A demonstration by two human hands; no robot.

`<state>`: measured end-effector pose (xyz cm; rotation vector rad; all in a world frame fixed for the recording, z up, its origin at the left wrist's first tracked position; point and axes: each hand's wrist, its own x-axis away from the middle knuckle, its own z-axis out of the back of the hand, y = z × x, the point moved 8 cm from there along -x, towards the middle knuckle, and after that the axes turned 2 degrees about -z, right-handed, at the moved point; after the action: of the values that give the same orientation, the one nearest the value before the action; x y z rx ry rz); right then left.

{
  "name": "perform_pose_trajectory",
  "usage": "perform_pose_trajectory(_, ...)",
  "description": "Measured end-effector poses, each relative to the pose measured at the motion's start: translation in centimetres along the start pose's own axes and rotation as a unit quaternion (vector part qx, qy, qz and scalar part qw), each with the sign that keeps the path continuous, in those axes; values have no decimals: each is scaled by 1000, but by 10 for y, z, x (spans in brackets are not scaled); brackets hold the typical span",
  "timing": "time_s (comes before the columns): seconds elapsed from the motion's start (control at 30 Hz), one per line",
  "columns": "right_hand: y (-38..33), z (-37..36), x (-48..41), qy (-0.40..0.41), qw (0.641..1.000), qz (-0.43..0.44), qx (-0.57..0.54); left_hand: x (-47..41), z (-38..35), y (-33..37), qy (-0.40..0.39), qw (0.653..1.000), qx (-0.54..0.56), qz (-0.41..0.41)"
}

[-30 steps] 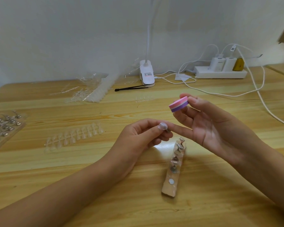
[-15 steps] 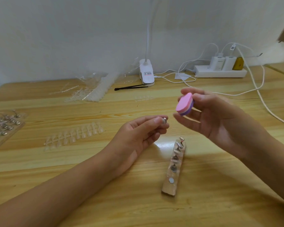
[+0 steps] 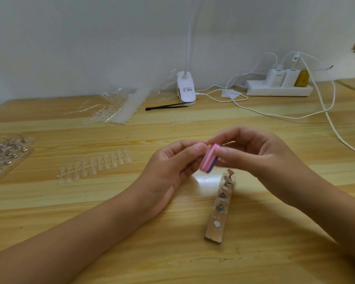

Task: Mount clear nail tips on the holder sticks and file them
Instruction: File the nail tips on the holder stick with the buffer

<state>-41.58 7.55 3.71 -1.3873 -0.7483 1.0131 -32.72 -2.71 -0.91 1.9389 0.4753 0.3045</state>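
Pale wooden tabletop [image 3: 193,263] lies beneath both hands, which meet near the far end of a brown strip of metal holder sticks [image 3: 220,208]. The right hand [image 3: 260,156] pinches a pink-and-purple foam filing block [image 3: 209,158] against the curled fingertips of the left hand [image 3: 172,165]; whether those grip anything is hidden. Clear plastic nail tips [image 3: 94,167] lie in rows well to the left.

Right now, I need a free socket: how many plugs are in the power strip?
3, all toward the right end of the strip: a white charger, a second white one beside it, then a yellow plug. None seems hidden.
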Motion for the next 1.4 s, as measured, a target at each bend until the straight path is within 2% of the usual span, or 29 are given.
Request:
perform_pose_trajectory(0.07, 0, -3, 0, -4, 1000, 0, -15, 0, 1, 1, 3, 1000, -1, -3)
perform_pose_trajectory(0.17, -3, 8, 0, 55, 998, 18, -38, -1, 4, 0, 21, 1000, -5, 0)
perform_pose_trajectory(0.3, -2, 2, 1, 29, 999, 13, -25, -1, 4, 0, 20, 1000, -11, -2)
perform_pose_trajectory(0.43, -4, 12, 0, 74, 996, 26, -47, -1, 6, -1, 26, 1000, -14, -1)
perform_pose_trajectory(0.57, -1, 3, 0, 34, 998, 16, -42, -1, 4, -1, 17, 1000, -17, -4)
perform_pose_trajectory(0.7, -2, 13, -1, 77, 994, 36, -64, -1, 3, -1, 10, 1000, -21, -4)
perform_pose_trajectory(0.8, -1, 7, -2, 37, 998, 25, -35, 0, 1, -1, 1, 1000, -21, -8)
perform_pose_trajectory(0.93, -3, 13, -2, 52, 997, 33, -39, -1, 1, -1, 11, 1000, -20, -10)
perform_pose_trajectory(1.03, -1, 7, -2, 27, 999, 27, -25, -1, 1, -1, 11, 1000, -15, -13)
perform_pose_trajectory(1.13, -2, 13, -2, 58, 997, 38, -30, -1, 2, -1, 15, 1000, -17, -13)
perform_pose_trajectory(1.27, -1, 5, -2, 25, 999, 30, -22, -1, 2, -1, 12, 1000, -21, -18)
perform_pose_trajectory(1.4, -3, 14, -1, 66, 996, 44, -38, -1, 3, -1, 22, 999, -24, -21)
